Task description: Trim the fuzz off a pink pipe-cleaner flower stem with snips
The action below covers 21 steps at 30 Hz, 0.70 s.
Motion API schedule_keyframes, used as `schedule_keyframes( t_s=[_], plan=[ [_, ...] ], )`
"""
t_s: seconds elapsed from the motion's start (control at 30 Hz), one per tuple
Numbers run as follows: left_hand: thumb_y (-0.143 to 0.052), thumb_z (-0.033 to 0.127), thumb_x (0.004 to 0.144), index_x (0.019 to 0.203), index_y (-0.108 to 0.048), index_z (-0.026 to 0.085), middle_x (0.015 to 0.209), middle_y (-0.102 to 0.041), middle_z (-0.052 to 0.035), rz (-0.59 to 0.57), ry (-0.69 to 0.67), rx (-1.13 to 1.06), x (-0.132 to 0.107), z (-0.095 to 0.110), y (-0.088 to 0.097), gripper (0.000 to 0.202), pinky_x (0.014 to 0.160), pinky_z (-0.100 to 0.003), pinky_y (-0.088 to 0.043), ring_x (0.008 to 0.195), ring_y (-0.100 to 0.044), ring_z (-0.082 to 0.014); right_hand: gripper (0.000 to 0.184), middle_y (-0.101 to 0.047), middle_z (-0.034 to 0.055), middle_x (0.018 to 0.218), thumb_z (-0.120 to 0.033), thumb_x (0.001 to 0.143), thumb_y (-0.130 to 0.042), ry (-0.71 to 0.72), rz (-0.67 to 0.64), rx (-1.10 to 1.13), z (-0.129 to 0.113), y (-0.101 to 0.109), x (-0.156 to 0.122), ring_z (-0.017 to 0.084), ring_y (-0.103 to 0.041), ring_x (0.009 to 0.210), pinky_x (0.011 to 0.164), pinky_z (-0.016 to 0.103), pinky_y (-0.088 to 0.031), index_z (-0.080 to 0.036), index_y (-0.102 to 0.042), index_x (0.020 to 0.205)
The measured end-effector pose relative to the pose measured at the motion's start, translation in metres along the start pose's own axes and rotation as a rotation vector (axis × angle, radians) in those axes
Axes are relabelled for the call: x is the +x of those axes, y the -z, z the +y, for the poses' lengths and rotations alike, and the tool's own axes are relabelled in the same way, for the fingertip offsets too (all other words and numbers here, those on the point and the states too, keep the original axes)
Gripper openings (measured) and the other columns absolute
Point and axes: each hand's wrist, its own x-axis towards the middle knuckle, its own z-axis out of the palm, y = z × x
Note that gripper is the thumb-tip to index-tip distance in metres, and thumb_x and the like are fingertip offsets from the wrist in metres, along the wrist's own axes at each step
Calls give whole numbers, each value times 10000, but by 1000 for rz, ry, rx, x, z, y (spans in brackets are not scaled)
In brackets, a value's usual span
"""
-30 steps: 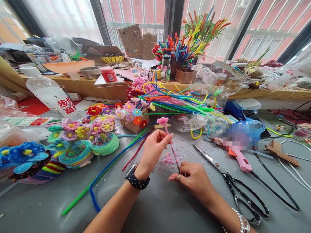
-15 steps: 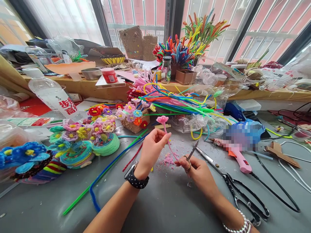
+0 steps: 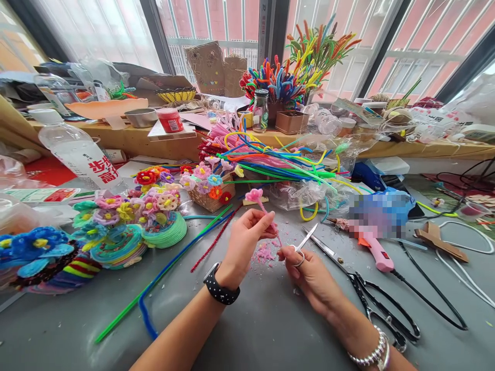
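Observation:
A pink pipe-cleaner flower (image 3: 254, 195) stands upright over the table, its stem pinched between the thumb and fingers of my left hand (image 3: 245, 239). Lower down, the fingertips of my right hand (image 3: 311, 273) are at the stem's bottom end. Small scissors (image 3: 309, 235) also sit in my right hand, a finger through a handle loop, blades pointing up and away to the right. Beneath the stem lies a little heap of pink fuzz clippings (image 3: 264, 252).
Large black-handled scissors (image 3: 365, 293) and a pink glue gun (image 3: 377, 252) lie to the right. Green and blue pipe cleaners (image 3: 170, 273) stretch across the left. Finished fuzzy flowers (image 3: 112, 211), a water bottle (image 3: 75, 147) and a pipe-cleaner bundle (image 3: 266, 149) stand beyond.
My two hands have come closer together along the stem, the left one slightly lower. The small scissors have turned and their blades now catch the light. The whole view has shifted slightly.

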Motion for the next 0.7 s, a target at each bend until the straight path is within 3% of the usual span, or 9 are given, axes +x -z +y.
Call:
schedule_keyframes(
  t_s=[0.13, 0.23, 0.4, 0.53, 0.7],
  plan=[
    [-624, 270, 669, 704, -539, 135, 658, -566, 6, -208, 42, 101, 1, 2, 4, 163, 632, -216, -427, 630, -531, -89, 321, -352, -62, 466, -450, 625, -640, 54, 46, 37, 1, 1, 2, 66, -233, 448, 433, 214, -156, -133, -605, 668],
    [-656, 231, 628, 759, -573, 140, 704, -570, 1, -286, 46, 187, 2, 0, 5, 179, 627, -223, -413, 651, -523, -98, 298, -322, -66, 479, -431, 643, -635, 102, 45, -4, 0, 1, 1, 65, -206, 458, 443, 220, -141, -136, -599, 658],
    [-630, 241, 653, 716, -589, 137, 665, -559, 11, -269, 41, 235, 2, -1, 3, 128, 602, -219, -396, 621, -503, -93, 307, -321, -60, 502, -447, 662, -620, 166, 46, -116, -2, 1, -1, 68, -197, 473, 451, 222, -137, -140, -600, 664],
    [-612, 249, 679, 710, -573, 137, 657, -556, 10, -210, 9, 148, 3, 3, 8, 123, 623, -225, -410, 634, -513, -97, 415, -384, -36, 521, -530, 715, -518, 189, 41, -183, -5, 3, -2, 71, -257, 459, 444, 217, -182, -131, -632, 712],
    [-616, 253, 684, 718, -568, 138, 669, -541, 8, -157, 10, 19, 7, 6, 18, 130, 636, -223, -412, 630, -503, -85, 682, -466, 16, 620, -699, 710, -288, 262, -236, -464, -4, 0, -5, 95, -364, 478, 463, 228, -282, -129, -655, 787]
  ],
)
